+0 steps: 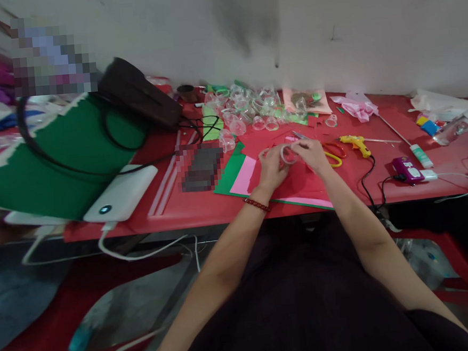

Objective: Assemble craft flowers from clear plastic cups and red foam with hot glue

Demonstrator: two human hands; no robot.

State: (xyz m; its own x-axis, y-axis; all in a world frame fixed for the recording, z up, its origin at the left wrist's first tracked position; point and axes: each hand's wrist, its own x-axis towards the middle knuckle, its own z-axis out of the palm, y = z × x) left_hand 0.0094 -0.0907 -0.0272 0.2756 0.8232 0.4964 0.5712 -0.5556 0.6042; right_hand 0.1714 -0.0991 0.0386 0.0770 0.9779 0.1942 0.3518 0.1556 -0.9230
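Observation:
Between my hands is a small clear plastic cup (287, 155), its pale round rim facing up toward me. My left hand (272, 166) is wrapped round its left side, with a beaded bracelet at the wrist. The fingers of my right hand (311, 154) pinch at the rim's right edge; whether they hold anything else is too small to see. Beneath them lie red paper sheets (258, 180), over a pink sheet (242, 175) and a green one. Scissors with red and yellow handles (334, 158) rest just right of my right hand.
Many clear plastic cups (249, 107) are heaped by the wall. To the right lie a yellow glue gun (355, 144) with its cord, a purple box (407, 171) and a glue bottle (421, 156). Leftward are a dark phone (203, 168), a white power bank (123, 196) and a brown bag (140, 94).

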